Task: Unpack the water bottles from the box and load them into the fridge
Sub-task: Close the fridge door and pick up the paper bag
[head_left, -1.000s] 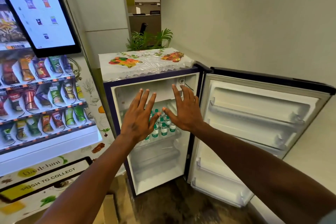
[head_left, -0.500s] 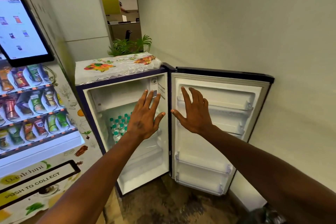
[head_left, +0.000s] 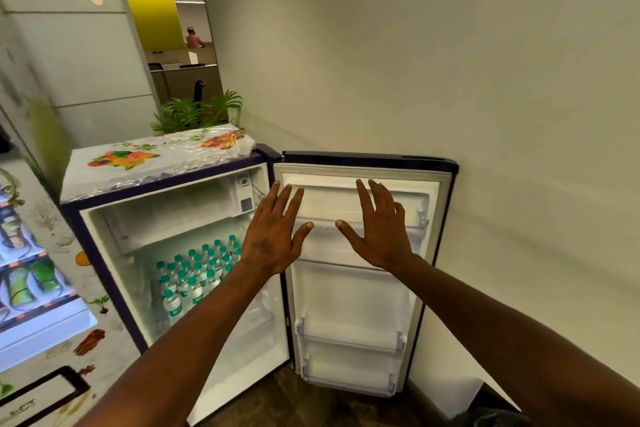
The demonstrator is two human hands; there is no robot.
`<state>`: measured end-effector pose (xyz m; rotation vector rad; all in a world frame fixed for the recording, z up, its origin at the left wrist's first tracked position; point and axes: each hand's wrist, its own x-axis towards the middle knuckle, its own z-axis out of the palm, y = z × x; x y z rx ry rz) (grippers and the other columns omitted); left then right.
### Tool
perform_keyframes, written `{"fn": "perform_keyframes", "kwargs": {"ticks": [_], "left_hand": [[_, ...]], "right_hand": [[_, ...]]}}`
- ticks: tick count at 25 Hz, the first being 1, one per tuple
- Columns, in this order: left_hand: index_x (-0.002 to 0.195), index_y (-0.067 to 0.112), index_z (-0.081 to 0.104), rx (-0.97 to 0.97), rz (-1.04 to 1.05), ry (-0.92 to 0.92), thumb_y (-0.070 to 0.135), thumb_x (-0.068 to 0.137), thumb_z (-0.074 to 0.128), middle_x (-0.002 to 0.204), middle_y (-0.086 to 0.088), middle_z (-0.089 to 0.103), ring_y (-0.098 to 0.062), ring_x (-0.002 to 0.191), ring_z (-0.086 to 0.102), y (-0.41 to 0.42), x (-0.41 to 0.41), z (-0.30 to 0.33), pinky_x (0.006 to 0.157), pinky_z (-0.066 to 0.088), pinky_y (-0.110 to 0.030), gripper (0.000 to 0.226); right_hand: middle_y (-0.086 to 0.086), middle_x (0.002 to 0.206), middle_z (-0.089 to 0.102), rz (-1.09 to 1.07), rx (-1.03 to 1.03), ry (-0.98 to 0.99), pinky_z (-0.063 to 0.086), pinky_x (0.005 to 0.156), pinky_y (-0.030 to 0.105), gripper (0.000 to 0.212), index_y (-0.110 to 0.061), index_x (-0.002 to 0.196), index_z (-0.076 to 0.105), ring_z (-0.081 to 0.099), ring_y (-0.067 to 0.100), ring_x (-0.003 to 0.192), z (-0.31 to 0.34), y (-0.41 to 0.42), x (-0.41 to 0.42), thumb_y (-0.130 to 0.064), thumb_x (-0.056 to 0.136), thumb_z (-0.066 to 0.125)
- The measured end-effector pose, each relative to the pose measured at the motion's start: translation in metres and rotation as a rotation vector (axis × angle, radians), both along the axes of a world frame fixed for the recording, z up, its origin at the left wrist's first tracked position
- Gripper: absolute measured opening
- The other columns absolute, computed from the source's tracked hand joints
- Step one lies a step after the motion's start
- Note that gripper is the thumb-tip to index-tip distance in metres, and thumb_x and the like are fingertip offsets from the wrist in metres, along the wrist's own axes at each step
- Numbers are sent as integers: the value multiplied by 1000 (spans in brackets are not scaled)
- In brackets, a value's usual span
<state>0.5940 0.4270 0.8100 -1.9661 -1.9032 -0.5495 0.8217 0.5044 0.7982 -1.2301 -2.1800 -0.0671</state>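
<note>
A small dark-blue fridge (head_left: 104, 215) stands with its door (head_left: 360, 288) swung wide to the right. Several water bottles (head_left: 194, 274) with green caps stand packed on its middle shelf. My left hand (head_left: 273, 236) is held up with fingers spread in front of the fridge's right edge, holding nothing. My right hand (head_left: 381, 229) is raised the same way in front of the door's upper shelf, fingers straight and empty. Neither hand plainly touches anything. No box is in view.
A vending machine (head_left: 31, 288) fills the left edge. A floral plastic sheet (head_left: 156, 158) covers the fridge top, with a potted plant (head_left: 197, 111) behind it. A plain wall runs along the right. The floor below the door is dark.
The view has swung right, so the fridge and vending machine have slid left in frame. Both raised hands now sit in front of the door instead of the fridge interior. Nothing was gripped.
</note>
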Motion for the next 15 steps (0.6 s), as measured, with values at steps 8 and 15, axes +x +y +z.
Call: {"fn": "perform_keyframes", "kwargs": {"ticks": [8, 15], "left_hand": [[160, 14, 13, -72, -210, 58, 57, 103, 26, 166, -10, 16, -27, 155, 1, 141, -2, 28, 126, 5, -43, 73], [160, 17, 0, -201, -361, 110, 58, 103, 23, 168, -6, -8, -24, 154, -12, 234, 22, 40, 126, -1, -44, 73]], "right_hand": [[8, 169, -3, -259, -142, -178, 8, 122, 57, 99, -18, 161, 0, -9, 27, 155, 27, 111, 34, -81, 88, 27], [6, 169, -6, -378, -395, -262, 4, 121, 65, 96, -23, 161, -2, -10, 31, 155, 33, 179, 39, -77, 91, 36]]}}
